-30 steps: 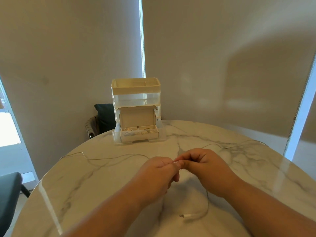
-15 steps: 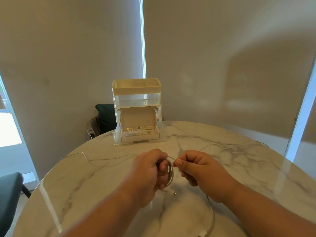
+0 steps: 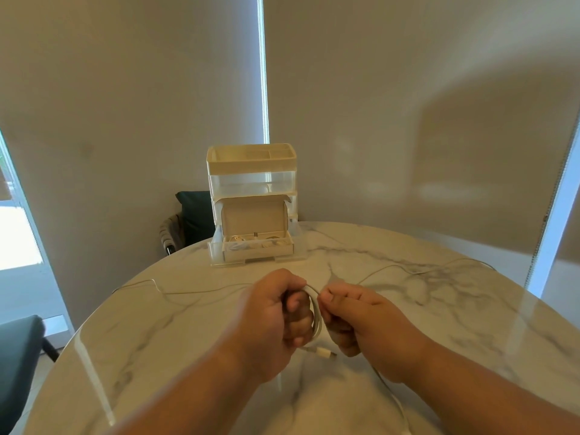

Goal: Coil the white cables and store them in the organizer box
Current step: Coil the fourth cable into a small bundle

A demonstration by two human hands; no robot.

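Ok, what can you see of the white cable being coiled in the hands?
Thin, smooth white cable, plastic-looking. Its loops arc around curled fingers of the left hand; the right hand pinches the strand beside them. A white connector with a metal tip pokes out below the loops. The loose rest trails past the right wrist across the marble table.

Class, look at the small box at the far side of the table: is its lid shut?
No: the lid stands upright, and cables show inside the box.
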